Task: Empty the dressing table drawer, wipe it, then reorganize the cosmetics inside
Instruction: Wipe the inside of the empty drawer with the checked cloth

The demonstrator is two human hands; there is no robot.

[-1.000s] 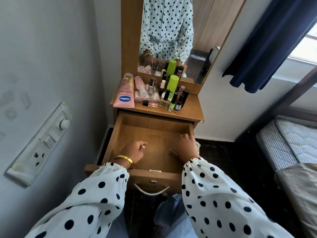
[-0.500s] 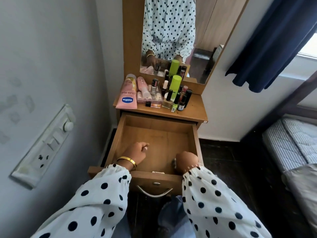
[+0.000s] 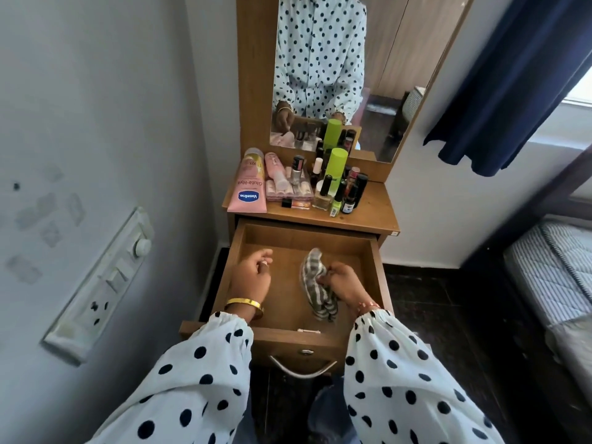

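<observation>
Both hands inside drawer (image 3: 373,267), striped cloth (image 3: 315,280) now showing (right hand (image 3: 344,282))

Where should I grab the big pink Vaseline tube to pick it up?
Grab the Vaseline tube around its wide flat lower end, coming from the left. It leans back with its cap up, and small bottles crowd its right side.

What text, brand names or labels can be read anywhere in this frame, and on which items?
"Vaseline" on the blue oval logo of the large pink tube, which lies flat with its print facing away.
"Gluta-Hya" along the same tube, above the logo.
Print on the smaller pink tube: too blurred to read.
Labels on the nail polish bottles and the green can: too small to read.
Nothing readable on the drawer or the striped cloth.
</observation>
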